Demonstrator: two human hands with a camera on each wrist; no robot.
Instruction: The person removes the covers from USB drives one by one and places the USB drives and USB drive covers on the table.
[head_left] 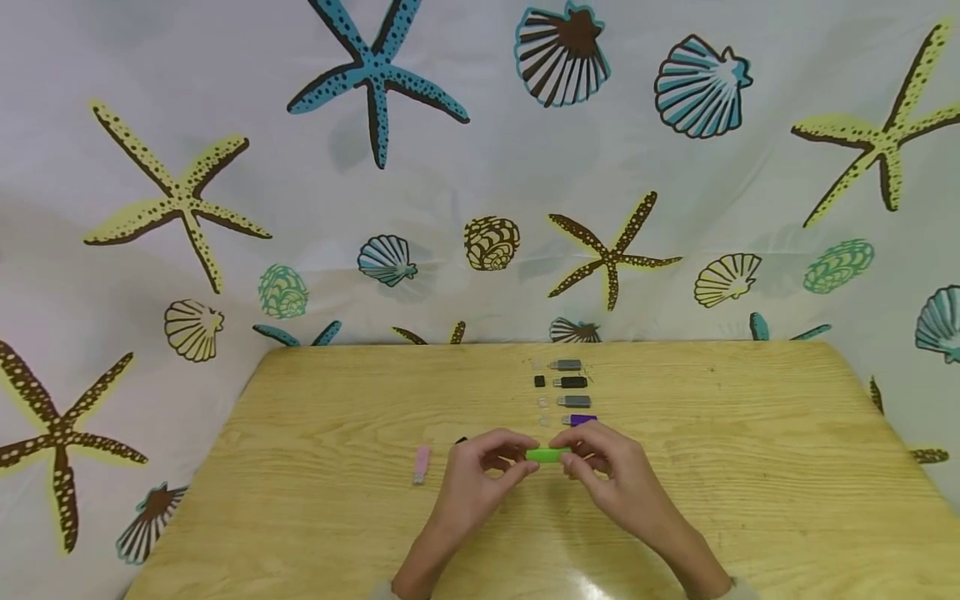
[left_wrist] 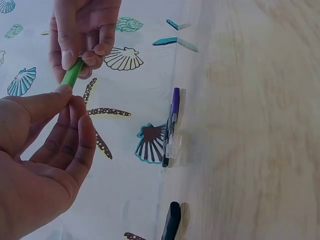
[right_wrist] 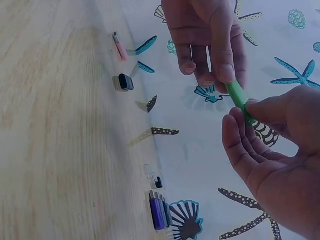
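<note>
A small bright green USB stick [head_left: 547,455] is held up lengthwise between the two hands, above the wooden table. My left hand [head_left: 480,473] pinches its left end between thumb and forefinger. At the other end, the thumb and forefinger of my right hand [head_left: 617,477] pinch it too. In the left wrist view the green stick [left_wrist: 73,73] spans from one set of fingertips to the other, and no metal plug shows on it. Both its ends are partly hidden by fingers.
Beyond the hands, USB sticks lie in a column: grey [head_left: 568,365], black [head_left: 573,382], another grey [head_left: 576,402] and purple [head_left: 581,420]. Left of them lie a black cap [head_left: 539,381] and clear caps [head_left: 543,420]. A pink USB stick [head_left: 422,463] and a dark object [right_wrist: 126,82] lie farther left.
</note>
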